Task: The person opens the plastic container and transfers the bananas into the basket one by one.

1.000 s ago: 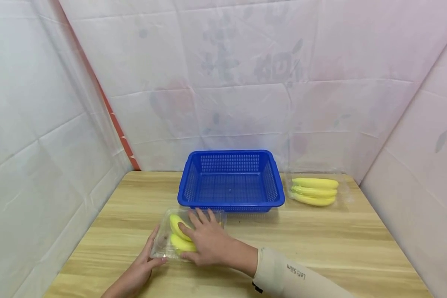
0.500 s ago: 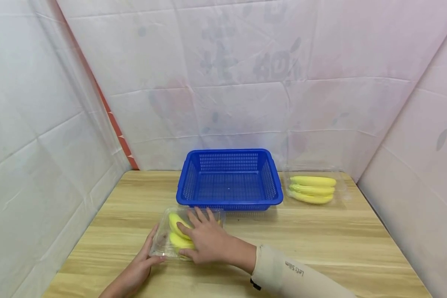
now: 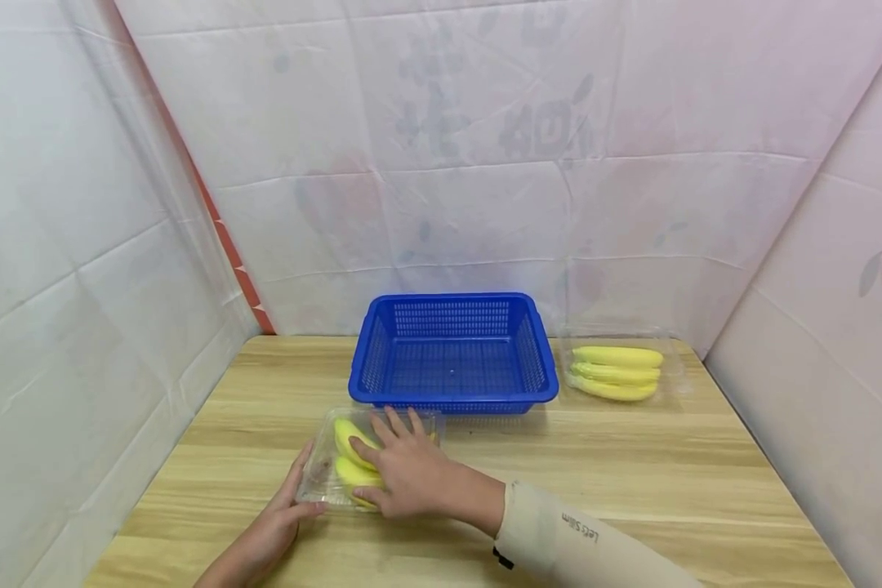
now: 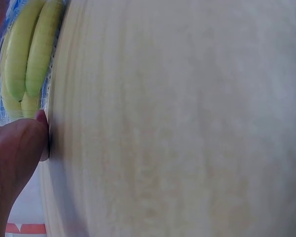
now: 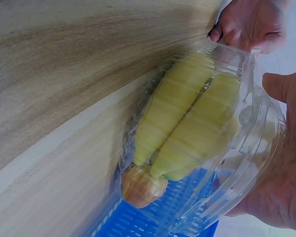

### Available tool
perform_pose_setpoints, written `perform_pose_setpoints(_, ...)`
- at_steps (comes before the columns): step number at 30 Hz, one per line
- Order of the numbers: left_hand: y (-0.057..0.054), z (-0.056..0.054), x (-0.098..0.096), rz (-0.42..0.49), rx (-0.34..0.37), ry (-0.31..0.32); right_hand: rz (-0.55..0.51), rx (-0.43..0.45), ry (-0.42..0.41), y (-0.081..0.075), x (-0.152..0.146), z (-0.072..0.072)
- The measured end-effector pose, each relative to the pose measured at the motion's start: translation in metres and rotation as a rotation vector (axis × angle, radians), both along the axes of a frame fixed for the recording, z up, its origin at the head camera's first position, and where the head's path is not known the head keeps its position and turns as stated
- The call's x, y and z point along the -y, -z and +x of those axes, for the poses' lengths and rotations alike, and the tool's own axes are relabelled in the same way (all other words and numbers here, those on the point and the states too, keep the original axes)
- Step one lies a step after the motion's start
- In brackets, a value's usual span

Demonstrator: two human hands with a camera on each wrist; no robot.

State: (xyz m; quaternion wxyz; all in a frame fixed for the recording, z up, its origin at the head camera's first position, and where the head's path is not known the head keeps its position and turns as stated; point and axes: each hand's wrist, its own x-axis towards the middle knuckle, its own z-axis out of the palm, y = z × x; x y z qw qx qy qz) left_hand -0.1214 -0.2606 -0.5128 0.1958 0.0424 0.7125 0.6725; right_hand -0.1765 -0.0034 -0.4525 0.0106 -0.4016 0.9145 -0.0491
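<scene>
A clear plastic clamshell box (image 3: 323, 478) stands on the table in front of the blue basket, with yellow bananas (image 3: 353, 472) inside. The right wrist view also shows a round reddish-yellow item (image 5: 143, 186) at one end of the bananas. My left hand (image 3: 275, 514) holds the box's left end, thumb at the near corner and fingers along the side. My right hand (image 3: 412, 474) lies over the lid (image 5: 246, 173) with spread fingers, pressing down on it. It hides the right part of the box in the head view.
Behind the box stands a blue perforated basket (image 3: 453, 400) with nothing in it. Another clear box (image 3: 672, 376) of long yellow bananas (image 3: 617, 374) sits at the table's back right. White printed sheeting (image 3: 441, 212) walls the wooden table (image 3: 632, 490) at back and sides.
Both hands stay at the box in nearly the same pose. The whole head view has shifted very slightly; nothing else has visibly moved.
</scene>
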Motion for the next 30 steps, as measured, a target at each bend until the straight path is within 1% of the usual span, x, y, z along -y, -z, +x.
perform_pose_setpoints(5, -0.001, -0.0003, 0.0012, 0.004, -0.01, -0.017, -0.006, 0.003, -0.004, -0.0006, 0.0015, -0.0011)
perform_pose_setpoints(12, -0.0014, -0.0018, 0.0003, 0.002, -0.007, -0.014, -0.005, 0.029, 0.001, -0.0024, 0.0009, -0.0022)
perform_pose_setpoints(18, 0.0003, -0.0011, -0.0016, 0.025, -0.017, -0.011, -0.007, 0.049, 0.007, -0.0019, -0.0007, -0.0013)
perform_pose_setpoints(30, -0.0008, 0.0002, -0.0013, 0.034, -0.016, -0.011, 0.0, 0.002, -0.004, 0.0023, -0.0018, -0.0002)
